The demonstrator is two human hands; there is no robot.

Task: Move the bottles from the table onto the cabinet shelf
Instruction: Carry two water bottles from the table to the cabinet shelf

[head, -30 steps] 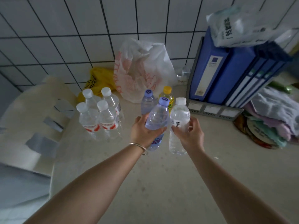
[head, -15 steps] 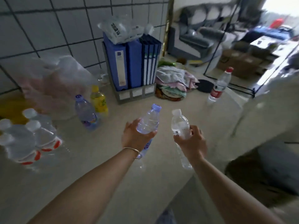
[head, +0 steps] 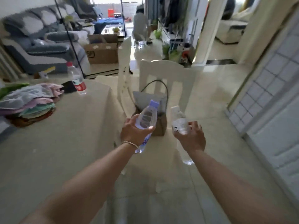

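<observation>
While both bottles ride in mid-air, the carry wants firm wraps at mid-body, caps kept up, and eyes on the chair ahead; the cabinet shelf is not in view, so the route is a judgement only.

Left to right:

- Cloth pile (head: pixel 30 101): folded, on the bench's far left.
- Bench (head: pixel 61 143): pale, smooth top; bare across the near part.
- Red-label bottle (head: pixel 77 79): upright on the bench's far edge, not yet moved.
- Left hand (head: pixel 134 132): clamped round the purple-cap bottle (head: pixel 148 117), cap tilted up and away, base below the wrist, past the bench's edge.
- Bag (head: pixel 159 120): grey and brown, on the chair (head: pixel 163 73) seat, just behind the purple-cap bottle.
- Right hand (head: pixel 191 138): closed round the clear bottle (head: pixel 179 122), white cap up, base hanging over the floor (head: pixel 218 101).
- Glass-paned door (head: pixel 265 94): white, at far right.

Room beyond: sofa (head: pixel 37 44), cardboard box (head: pixel 102 50); blurred.

Risk, judged: thin bottles can slip or crush if squeezed unevenly.
</observation>
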